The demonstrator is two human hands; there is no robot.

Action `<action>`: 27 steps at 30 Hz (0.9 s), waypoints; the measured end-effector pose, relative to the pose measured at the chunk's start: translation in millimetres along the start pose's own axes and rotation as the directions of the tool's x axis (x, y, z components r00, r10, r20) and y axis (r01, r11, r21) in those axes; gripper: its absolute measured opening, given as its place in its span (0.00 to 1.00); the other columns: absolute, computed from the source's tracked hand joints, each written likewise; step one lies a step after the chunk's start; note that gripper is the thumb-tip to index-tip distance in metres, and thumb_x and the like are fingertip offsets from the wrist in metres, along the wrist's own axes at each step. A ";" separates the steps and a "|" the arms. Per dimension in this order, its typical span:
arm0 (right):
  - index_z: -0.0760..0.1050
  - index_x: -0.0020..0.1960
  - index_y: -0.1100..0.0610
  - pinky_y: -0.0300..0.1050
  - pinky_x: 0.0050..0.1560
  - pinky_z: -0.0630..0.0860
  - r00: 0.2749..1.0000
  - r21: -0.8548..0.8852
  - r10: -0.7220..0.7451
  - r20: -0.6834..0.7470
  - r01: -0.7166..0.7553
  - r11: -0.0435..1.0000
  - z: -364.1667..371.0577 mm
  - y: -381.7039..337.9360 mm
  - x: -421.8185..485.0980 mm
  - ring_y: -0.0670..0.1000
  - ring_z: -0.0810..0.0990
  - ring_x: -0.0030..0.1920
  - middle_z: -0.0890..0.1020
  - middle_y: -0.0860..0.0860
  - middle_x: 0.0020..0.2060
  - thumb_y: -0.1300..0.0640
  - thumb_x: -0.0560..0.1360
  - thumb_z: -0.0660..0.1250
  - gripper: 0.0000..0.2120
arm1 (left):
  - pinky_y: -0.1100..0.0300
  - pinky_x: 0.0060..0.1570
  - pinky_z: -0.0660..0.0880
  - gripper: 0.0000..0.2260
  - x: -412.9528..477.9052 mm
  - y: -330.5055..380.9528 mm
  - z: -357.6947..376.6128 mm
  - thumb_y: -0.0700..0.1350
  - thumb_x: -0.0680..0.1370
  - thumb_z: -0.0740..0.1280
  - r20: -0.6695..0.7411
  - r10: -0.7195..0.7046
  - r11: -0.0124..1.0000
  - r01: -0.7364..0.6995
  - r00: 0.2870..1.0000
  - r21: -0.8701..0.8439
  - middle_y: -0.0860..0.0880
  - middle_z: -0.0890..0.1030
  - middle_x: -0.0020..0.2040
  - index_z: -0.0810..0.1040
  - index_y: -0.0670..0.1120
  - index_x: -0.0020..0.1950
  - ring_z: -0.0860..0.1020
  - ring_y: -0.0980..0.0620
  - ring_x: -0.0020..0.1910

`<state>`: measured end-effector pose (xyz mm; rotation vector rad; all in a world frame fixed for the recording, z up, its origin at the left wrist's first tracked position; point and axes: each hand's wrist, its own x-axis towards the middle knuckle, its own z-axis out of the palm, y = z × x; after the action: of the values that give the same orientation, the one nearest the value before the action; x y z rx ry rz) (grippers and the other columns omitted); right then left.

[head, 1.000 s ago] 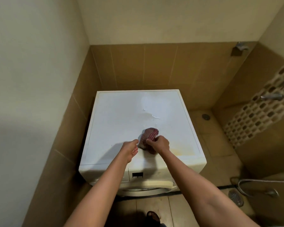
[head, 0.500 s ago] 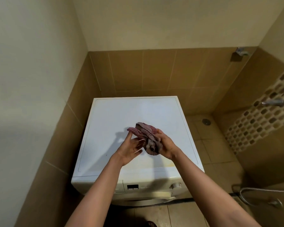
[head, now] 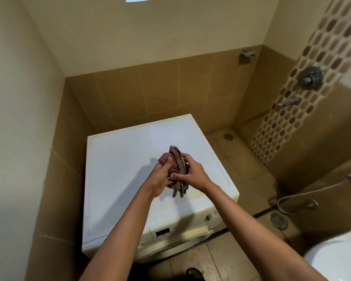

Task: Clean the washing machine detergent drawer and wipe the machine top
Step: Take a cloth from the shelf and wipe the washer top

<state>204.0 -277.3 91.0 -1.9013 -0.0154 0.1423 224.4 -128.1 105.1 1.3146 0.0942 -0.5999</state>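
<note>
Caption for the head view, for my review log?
Left hand and right hand bunch a checked cloth over the washing machine top.

The cloth (head: 177, 159) is no longer lying on the washing machine top (head: 120, 157); it is hanging bunched in the air above it, near the middle of the frame. The left hand (head: 160, 177), which was resting on the top beside the cloth a second ago, is now curling its fingers round the cloth's left side. The right hand (head: 193, 173) is holding the right side instead of pressing it down. The view is tilting, bringing a white toilet (head: 336, 258) into the lower right corner.
</note>
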 end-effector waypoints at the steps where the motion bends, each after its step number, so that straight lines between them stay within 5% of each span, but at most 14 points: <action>1: 0.68 0.67 0.50 0.37 0.51 0.78 1.000 0.018 0.009 -0.029 -0.009 1.000 -1.4 -0.1 -1.4 0.48 0.80 0.53 0.79 0.47 0.53 0.51 0.68 0.77 0.31 | 0.52 0.53 0.79 0.17 0.9 2.5 1.9 0.51 0.83 0.55 0.026 0.005 0.998 -0.007 1.000 0.062 0.42 0.82 0.58 0.74 0.44 0.64 0.81 0.46 0.57; 5: 0.72 0.64 0.59 0.51 0.55 0.80 0.996 0.390 0.086 -0.007 -0.077 0.918 -18.6 2.6 -7.6 0.57 0.82 0.52 0.81 0.58 0.54 0.60 0.73 0.71 0.20 | 0.51 0.58 0.77 0.15 6.8 15.6 9.8 0.52 0.83 0.56 0.032 0.018 0.976 -0.024 0.999 0.215 0.43 0.80 0.59 0.73 0.46 0.62 0.80 0.46 0.57; 8: 0.73 0.59 0.65 0.49 0.49 0.81 0.982 0.645 0.190 0.017 -0.156 0.748 -41.9 -1.0 -15.1 0.56 0.82 0.46 0.80 0.62 0.51 0.68 0.77 0.62 0.11 | 0.45 0.59 0.75 0.17 13.6 26.4 12.7 0.54 0.83 0.55 -0.004 0.001 0.983 0.000 1.000 0.182 0.43 0.79 0.60 0.72 0.45 0.63 0.77 0.44 0.58; 13: 0.76 0.54 0.63 0.51 0.53 0.75 0.930 0.876 0.364 0.044 -0.211 0.434 -73.9 -1.0 -26.6 0.55 0.81 0.45 0.82 0.58 0.45 0.62 0.78 0.56 0.11 | 0.48 0.54 0.76 0.18 16.2 36.1 12.1 0.54 0.80 0.60 0.047 -0.067 0.994 0.063 0.997 0.088 0.46 0.78 0.60 0.71 0.45 0.65 0.76 0.45 0.60; 14: 0.77 0.52 0.62 0.51 0.53 0.75 0.925 0.863 0.375 0.061 -0.238 0.446 -77.6 -2.0 -28.9 0.55 0.81 0.44 0.82 0.57 0.44 0.59 0.78 0.58 0.11 | 0.47 0.55 0.76 0.17 15.2 36.0 13.4 0.52 0.80 0.63 0.074 -0.064 0.993 0.056 0.995 0.107 0.46 0.78 0.60 0.71 0.45 0.65 0.75 0.44 0.61; 18: 0.78 0.57 0.63 0.52 0.56 0.78 0.962 0.588 0.271 -0.025 -0.205 0.783 -80.5 -0.6 -30.9 0.57 0.82 0.53 0.83 0.59 0.53 0.55 0.73 0.70 0.16 | 0.45 0.59 0.74 0.13 11.6 39.4 17.9 0.45 0.80 0.63 0.140 -0.007 0.971 -0.027 0.990 0.236 0.46 0.78 0.60 0.72 0.45 0.64 0.76 0.45 0.61; 22: 0.78 0.52 0.62 0.48 0.49 0.80 0.960 0.527 0.213 -0.181 -0.088 0.845 -78.7 2.0 -21.3 0.55 0.82 0.48 0.83 0.57 0.47 0.65 0.72 0.71 0.09 | 0.57 0.53 0.78 0.11 12.0 46.1 15.8 0.44 0.82 0.59 0.152 0.059 0.961 -0.097 0.987 0.261 0.46 0.79 0.57 0.73 0.43 0.63 0.77 0.46 0.60; 25: 0.74 0.48 0.61 0.44 0.43 0.76 0.943 0.386 0.333 -0.004 -0.306 0.871 -83.6 -0.4 -12.6 0.52 0.79 0.42 0.79 0.55 0.42 0.66 0.77 0.62 0.03 | 0.48 0.57 0.77 0.14 16.7 48.4 10.7 0.45 0.83 0.57 0.084 -0.008 0.886 -0.032 0.996 0.463 0.45 0.77 0.62 0.72 0.42 0.66 0.74 0.43 0.63; 27: 0.71 0.47 0.62 0.43 0.36 0.73 0.908 0.459 0.412 0.076 -0.399 0.794 -88.6 -1.4 -6.0 0.50 0.75 0.36 0.75 0.55 0.38 0.67 0.77 0.58 0.04 | 0.44 0.61 0.74 0.14 20.2 52.3 4.1 0.45 0.83 0.57 0.066 -0.032 0.889 -0.002 0.997 0.457 0.45 0.77 0.61 0.72 0.42 0.66 0.74 0.44 0.63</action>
<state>207.6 -360.7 121.4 -1.3953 0.4191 0.3787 264.7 -132.6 144.2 1.7491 -0.1045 -0.7092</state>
